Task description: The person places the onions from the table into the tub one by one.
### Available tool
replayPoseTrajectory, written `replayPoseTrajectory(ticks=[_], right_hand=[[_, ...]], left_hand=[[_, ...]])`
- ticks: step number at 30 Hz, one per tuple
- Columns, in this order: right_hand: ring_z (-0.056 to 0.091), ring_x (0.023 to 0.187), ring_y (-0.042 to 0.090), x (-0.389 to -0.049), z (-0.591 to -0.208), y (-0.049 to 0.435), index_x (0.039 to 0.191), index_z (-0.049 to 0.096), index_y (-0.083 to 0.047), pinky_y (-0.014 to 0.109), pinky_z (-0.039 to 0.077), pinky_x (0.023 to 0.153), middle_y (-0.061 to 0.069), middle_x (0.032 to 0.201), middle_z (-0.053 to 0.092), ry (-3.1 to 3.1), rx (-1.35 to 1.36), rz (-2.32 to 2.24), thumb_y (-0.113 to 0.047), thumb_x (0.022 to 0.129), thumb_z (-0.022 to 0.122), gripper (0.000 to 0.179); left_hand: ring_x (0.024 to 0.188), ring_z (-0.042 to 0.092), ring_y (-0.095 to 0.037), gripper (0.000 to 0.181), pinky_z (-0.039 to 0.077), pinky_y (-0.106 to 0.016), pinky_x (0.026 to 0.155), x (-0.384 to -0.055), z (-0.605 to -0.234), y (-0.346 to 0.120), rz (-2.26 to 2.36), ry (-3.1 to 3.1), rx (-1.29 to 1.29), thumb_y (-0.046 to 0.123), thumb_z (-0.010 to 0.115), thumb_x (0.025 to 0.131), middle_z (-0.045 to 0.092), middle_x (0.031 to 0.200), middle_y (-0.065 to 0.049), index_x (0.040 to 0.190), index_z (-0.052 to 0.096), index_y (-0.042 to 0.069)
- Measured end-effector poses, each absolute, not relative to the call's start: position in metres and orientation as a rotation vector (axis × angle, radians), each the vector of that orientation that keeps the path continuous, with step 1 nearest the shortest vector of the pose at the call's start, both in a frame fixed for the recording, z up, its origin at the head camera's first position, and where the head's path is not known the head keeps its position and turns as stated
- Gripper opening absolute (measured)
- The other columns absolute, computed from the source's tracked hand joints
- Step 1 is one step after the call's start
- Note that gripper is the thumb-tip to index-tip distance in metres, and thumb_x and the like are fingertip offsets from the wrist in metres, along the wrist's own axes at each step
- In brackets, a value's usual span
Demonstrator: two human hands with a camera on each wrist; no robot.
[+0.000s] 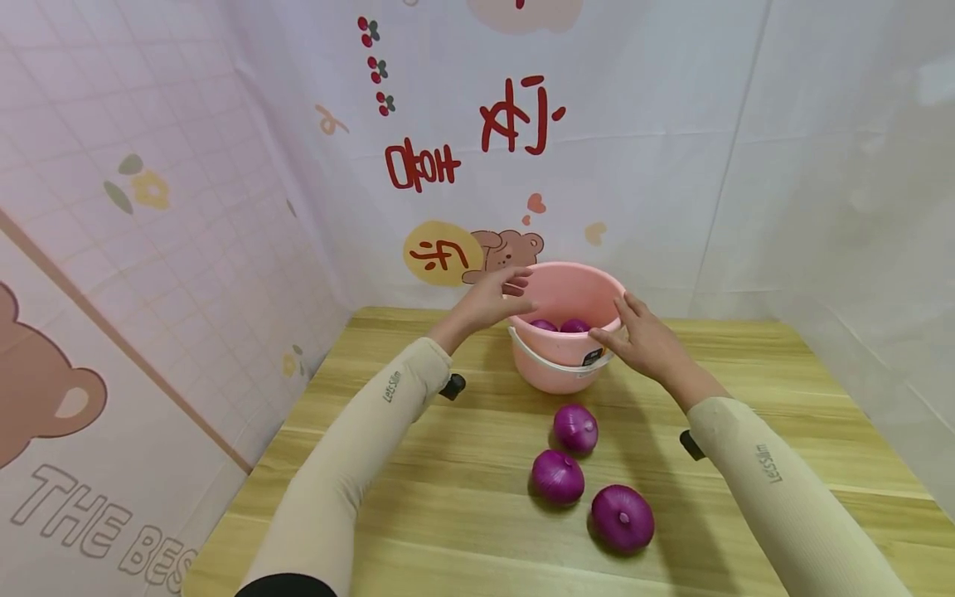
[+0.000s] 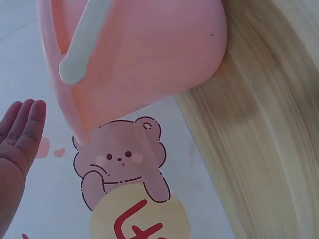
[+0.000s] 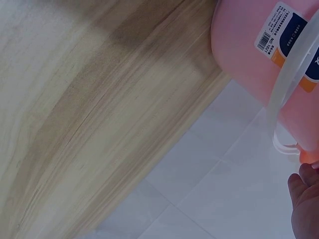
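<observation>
- Left hand [image 1: 492, 297]: fingers extended at the left of the bucket rim; left wrist view shows them straight and clear of the pink wall.
- Right hand [image 1: 649, 336]: fingers and thumb spread at the right rim, extended; can't tell how firmly they press.
- Hands apart, one either side of the bucket. Both forearms in cream sleeves with small grey lettering, a small black device at each wrist.
- Round pink plastic bucket [image 1: 555, 348]: upright on the table, near the back edge, between the hands. White plastic handle [image 3: 294, 64] hangs down the near side; printed label on the wall.
- Two purple, glossy, round onions [image 1: 575, 325] visible inside.
- Three more purple onions [image 1: 558, 477] on the table, near side of the bucket, loosely grouped and just beside each other.
- Table [image 1: 440, 506]: light yellowish-brown wood-grain top, grain running crosswise; arm shadow falls right of the onions.
- White printed backdrop [image 1: 656, 108] behind: red characters, cherries, hearts, cartoon bear with yellow disc.
- Left sheet [image 1: 194, 323]: pale grid, yellow flowers, brown bear, outlined "THE BEST".
- Right side: plain whitish sheet [image 1: 865, 207], creased.
</observation>
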State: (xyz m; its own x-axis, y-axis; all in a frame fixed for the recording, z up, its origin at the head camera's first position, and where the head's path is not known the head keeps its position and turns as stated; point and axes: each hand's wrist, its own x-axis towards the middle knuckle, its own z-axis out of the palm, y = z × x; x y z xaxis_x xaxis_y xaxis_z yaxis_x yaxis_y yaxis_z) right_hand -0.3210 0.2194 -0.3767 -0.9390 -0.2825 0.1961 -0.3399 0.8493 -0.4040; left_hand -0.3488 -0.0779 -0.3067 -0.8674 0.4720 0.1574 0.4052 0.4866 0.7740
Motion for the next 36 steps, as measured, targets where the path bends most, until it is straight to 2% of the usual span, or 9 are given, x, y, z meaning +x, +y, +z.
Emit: replayPoseTrajectory(ticks=[12, 21, 25, 30, 32, 36], right_hand=[[0.026, 0.139, 0.054, -0.32, -0.375, 0.218, 0.155, 0.021, 0.004, 0.065, 0.028, 0.109, 0.029, 0.159, 0.013, -2.873, 0.484, 0.693, -0.064, 0.095, 0.049, 0.095], [0.028, 0.138, 0.054, -0.318, -0.375, 0.218, 0.156, 0.019, 0.003, 0.066, 0.029, 0.108, 0.029, 0.16, 0.012, -2.89, 0.485, 0.682, -0.065, 0.096, 0.048, 0.095], [0.027, 0.138, 0.054, -0.317, -0.373, 0.218, 0.156, 0.018, 0.003, 0.066, 0.028, 0.109, 0.03, 0.159, 0.012, -2.89, 0.491, 0.673, -0.063, 0.097, 0.047, 0.094], [0.026, 0.138, 0.054, -0.316, -0.372, 0.218, 0.156, 0.017, 0.003, 0.065, 0.028, 0.109, 0.03, 0.159, 0.011, -2.898, 0.494, 0.668, -0.063, 0.097, 0.047, 0.093], [0.026, 0.138, 0.054, -0.317, -0.372, 0.217, 0.156, 0.017, 0.003, 0.065, 0.028, 0.109, 0.03, 0.16, 0.011, -2.901, 0.492, 0.668, -0.063, 0.097, 0.047, 0.093], [0.027, 0.138, 0.054, -0.317, -0.373, 0.217, 0.156, 0.017, 0.002, 0.066, 0.029, 0.109, 0.03, 0.16, 0.011, -2.902, 0.485, 0.661, -0.063, 0.097, 0.046, 0.093]], left_hand=[[0.126, 0.054, -0.027, 0.06, 0.047, -0.035, 0.103, -0.318, -0.315, -0.104, 1.364, 2.469, 0.88, 0.018, 0.073, 0.092, 0.054, 0.139, -0.011, 0.145, 0.047, 0.008], [0.125, 0.054, -0.027, 0.062, 0.045, -0.038, 0.105, -0.289, -0.347, -0.106, 1.274, 2.355, 0.918, 0.021, 0.074, 0.091, 0.053, 0.14, -0.014, 0.145, 0.047, 0.005], [0.126, 0.054, -0.03, 0.06, 0.046, -0.039, 0.103, -0.277, -0.371, -0.102, 1.236, 2.296, 0.904, 0.019, 0.074, 0.092, 0.056, 0.137, -0.011, 0.144, 0.049, 0.005], [0.124, 0.055, -0.026, 0.057, 0.048, -0.033, 0.101, -0.265, -0.401, -0.096, 1.181, 2.242, 0.873, 0.019, 0.075, 0.091, 0.059, 0.13, -0.002, 0.142, 0.052, 0.01], [0.124, 0.055, -0.027, 0.056, 0.048, -0.033, 0.1, -0.26, -0.41, -0.093, 1.168, 2.213, 0.87, 0.017, 0.076, 0.089, 0.059, 0.13, -0.004, 0.14, 0.053, 0.009], [0.123, 0.055, -0.032, 0.059, 0.049, -0.033, 0.098, -0.251, -0.428, -0.088, 1.162, 2.161, 0.885, 0.014, 0.077, 0.088, 0.056, 0.136, -0.014, 0.141, 0.052, 0.004]])
